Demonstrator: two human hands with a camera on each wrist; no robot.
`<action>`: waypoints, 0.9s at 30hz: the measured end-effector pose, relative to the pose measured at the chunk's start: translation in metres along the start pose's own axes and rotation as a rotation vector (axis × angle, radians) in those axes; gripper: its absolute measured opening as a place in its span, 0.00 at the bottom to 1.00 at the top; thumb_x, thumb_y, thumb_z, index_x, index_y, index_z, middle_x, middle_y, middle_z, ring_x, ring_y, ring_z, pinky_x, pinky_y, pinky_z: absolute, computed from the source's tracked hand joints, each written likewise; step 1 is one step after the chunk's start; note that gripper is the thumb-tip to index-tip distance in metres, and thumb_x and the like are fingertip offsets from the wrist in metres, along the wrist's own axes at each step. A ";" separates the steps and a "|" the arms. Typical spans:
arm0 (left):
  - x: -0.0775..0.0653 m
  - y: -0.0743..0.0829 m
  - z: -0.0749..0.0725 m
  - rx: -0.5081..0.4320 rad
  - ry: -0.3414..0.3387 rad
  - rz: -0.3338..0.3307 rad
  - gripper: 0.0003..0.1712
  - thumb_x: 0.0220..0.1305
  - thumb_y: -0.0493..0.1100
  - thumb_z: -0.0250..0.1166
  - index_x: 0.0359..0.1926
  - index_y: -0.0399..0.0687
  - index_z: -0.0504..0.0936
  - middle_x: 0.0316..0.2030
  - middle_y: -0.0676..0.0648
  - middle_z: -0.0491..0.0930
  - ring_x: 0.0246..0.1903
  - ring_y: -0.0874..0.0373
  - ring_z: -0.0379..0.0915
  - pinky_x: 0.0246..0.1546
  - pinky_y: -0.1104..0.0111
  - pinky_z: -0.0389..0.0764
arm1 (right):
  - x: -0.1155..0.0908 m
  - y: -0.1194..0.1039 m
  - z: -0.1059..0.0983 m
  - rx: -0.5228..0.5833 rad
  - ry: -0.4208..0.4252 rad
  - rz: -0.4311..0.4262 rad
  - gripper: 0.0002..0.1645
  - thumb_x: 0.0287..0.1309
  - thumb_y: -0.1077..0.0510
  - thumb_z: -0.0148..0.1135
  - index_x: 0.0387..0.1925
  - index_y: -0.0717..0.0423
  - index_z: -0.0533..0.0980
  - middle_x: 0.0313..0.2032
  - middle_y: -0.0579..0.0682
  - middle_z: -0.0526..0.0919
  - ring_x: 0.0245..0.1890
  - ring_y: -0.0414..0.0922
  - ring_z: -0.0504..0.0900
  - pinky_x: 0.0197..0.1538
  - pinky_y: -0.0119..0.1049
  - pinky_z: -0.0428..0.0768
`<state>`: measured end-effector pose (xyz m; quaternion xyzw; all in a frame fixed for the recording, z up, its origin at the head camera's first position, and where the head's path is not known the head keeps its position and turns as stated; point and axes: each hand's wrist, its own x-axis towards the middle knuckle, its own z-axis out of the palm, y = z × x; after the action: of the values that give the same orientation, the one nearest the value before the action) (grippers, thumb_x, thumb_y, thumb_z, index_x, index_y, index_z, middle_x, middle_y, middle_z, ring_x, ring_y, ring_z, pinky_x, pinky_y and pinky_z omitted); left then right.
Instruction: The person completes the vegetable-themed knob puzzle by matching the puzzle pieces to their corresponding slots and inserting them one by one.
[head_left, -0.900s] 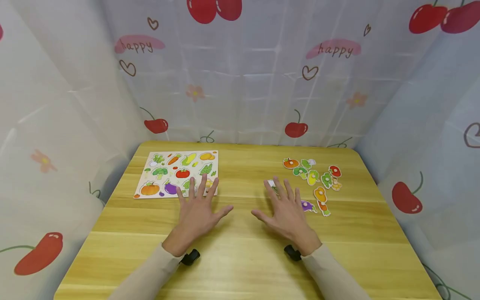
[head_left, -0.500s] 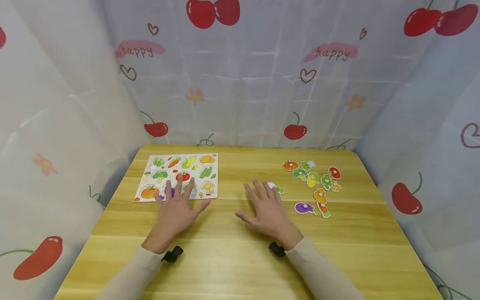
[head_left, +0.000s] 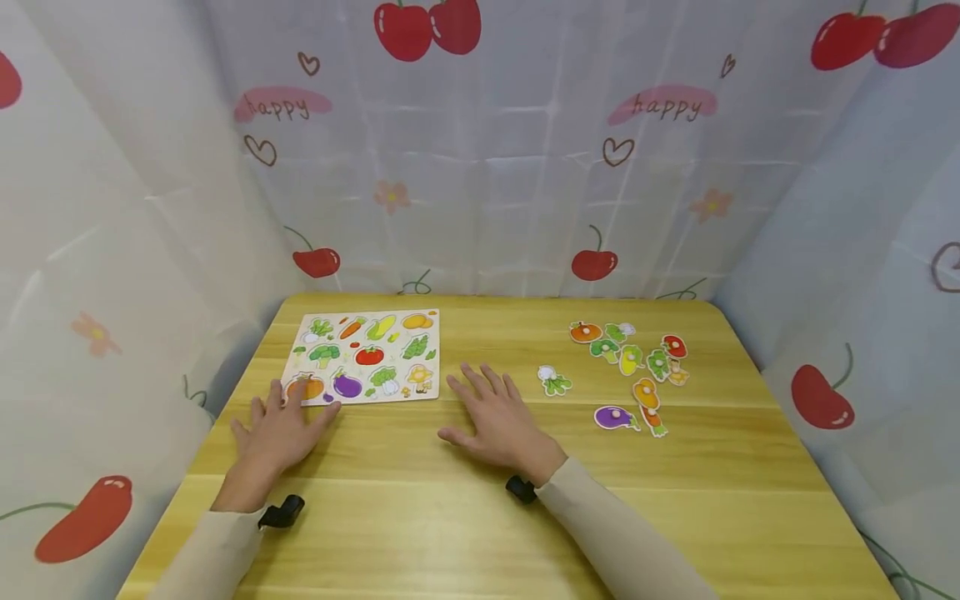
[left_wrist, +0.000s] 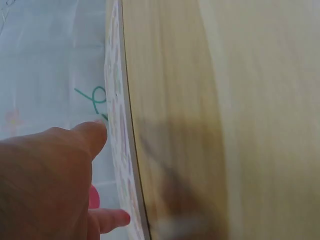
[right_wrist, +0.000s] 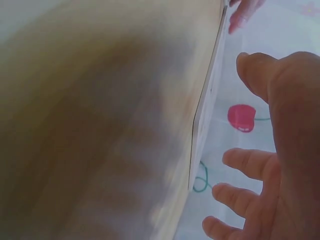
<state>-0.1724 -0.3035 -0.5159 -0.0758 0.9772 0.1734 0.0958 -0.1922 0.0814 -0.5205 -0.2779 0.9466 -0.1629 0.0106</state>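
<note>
A flat vegetable puzzle board (head_left: 382, 399) lies at the left of the table, printed with pumpkin, eggplant, tomato and other vegetable pictures. My left hand (head_left: 273, 437) is at its front left corner, fingers spread, fingertips overlapping the pumpkin picture (head_left: 306, 387). Whether they touch the board cannot be told. To the right of the board, my right hand (head_left: 498, 425) hovers over the wood, fingers apart and holding nothing. Nearest to it is a white radish piece (head_left: 554, 382); an eggplant piece (head_left: 613, 417) lies further right. In the right wrist view the board's edge (right_wrist: 202, 120) appears beyond the thumb.
Several knobbed vegetable pieces lie loosely at the right, among them a pumpkin piece (head_left: 585, 332), a tomato piece (head_left: 674, 346), a corn piece (head_left: 631, 359) and a carrot piece (head_left: 653, 421). A cherry-printed curtain (head_left: 510, 200) encloses the wooden table (head_left: 435, 517) at the back and sides.
Both hands have shifted left. The left went from the board's front right part to its front left corner; the right moved off the radish piece, uncovering it. Board and pieces stay put.
</note>
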 end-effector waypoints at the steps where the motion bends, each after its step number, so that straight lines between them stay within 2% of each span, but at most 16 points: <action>1: 0.000 -0.003 -0.001 -0.005 -0.013 -0.002 0.64 0.83 0.85 0.46 0.96 0.45 0.48 0.91 0.18 0.33 0.86 0.05 0.31 0.75 0.06 0.32 | 0.002 -0.002 0.001 0.002 -0.005 -0.006 0.55 0.82 0.21 0.60 0.94 0.44 0.62 0.94 0.55 0.58 0.94 0.67 0.57 0.92 0.76 0.57; 4: 0.000 -0.006 0.000 0.002 -0.036 -0.004 0.64 0.84 0.85 0.46 0.96 0.44 0.47 0.91 0.19 0.34 0.87 0.07 0.32 0.76 0.06 0.35 | 0.008 -0.005 0.004 0.007 -0.019 -0.020 0.55 0.82 0.22 0.60 0.94 0.44 0.62 0.95 0.54 0.58 0.94 0.66 0.57 0.92 0.75 0.57; 11: 0.000 -0.009 0.002 0.002 -0.023 -0.001 0.63 0.85 0.83 0.47 0.95 0.43 0.49 0.92 0.19 0.35 0.86 0.07 0.35 0.76 0.07 0.42 | 0.019 -0.014 0.007 0.014 -0.039 -0.059 0.53 0.84 0.24 0.60 0.94 0.43 0.62 0.95 0.53 0.58 0.95 0.65 0.57 0.92 0.75 0.57; 22: -0.003 -0.012 0.006 -0.001 -0.014 0.024 0.59 0.87 0.80 0.49 0.95 0.44 0.50 0.92 0.20 0.37 0.86 0.06 0.35 0.76 0.07 0.44 | 0.029 -0.019 0.014 -0.029 -0.118 -0.065 0.45 0.87 0.25 0.55 0.91 0.41 0.69 0.92 0.51 0.66 0.93 0.61 0.62 0.94 0.71 0.56; 27: -0.004 -0.013 0.007 0.005 0.004 0.029 0.58 0.87 0.79 0.52 0.95 0.45 0.52 0.92 0.21 0.40 0.86 0.07 0.38 0.76 0.07 0.46 | 0.028 -0.019 0.014 -0.017 -0.109 -0.065 0.43 0.88 0.27 0.56 0.89 0.42 0.71 0.91 0.51 0.68 0.91 0.61 0.66 0.93 0.71 0.58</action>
<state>-0.1652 -0.3129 -0.5258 -0.0616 0.9789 0.1721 0.0915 -0.2043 0.0470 -0.5258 -0.3169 0.9365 -0.1396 0.0546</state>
